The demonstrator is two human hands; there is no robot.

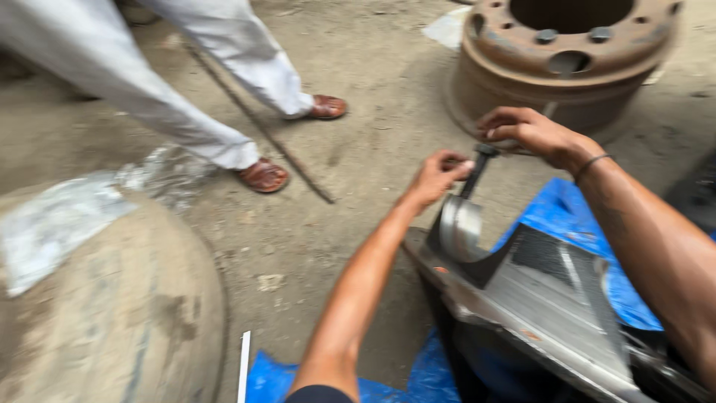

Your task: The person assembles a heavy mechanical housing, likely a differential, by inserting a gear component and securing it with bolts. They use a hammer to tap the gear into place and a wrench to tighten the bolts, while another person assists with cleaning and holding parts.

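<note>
A grey metal engine part [537, 298] with a shiny curved bearing seat [459, 227] lies on a blue tarp [567, 216] at lower right. A dark bolt or stud [477, 170] sticks up from its far end. My left hand [436, 177] is closed around the top of that bolt from the left. My right hand [526, 133] reaches in from the right, its fingers curled at the bolt's head. The picture is blurred, so the exact grip is hard to make out.
A rusty wheel rim [567, 60] stands on the dirt ground behind my hands. Another person in white trousers and brown sandals [262, 175] walks at upper left beside a thin rod [261, 127]. A large rounded grey object [104, 298] fills the lower left.
</note>
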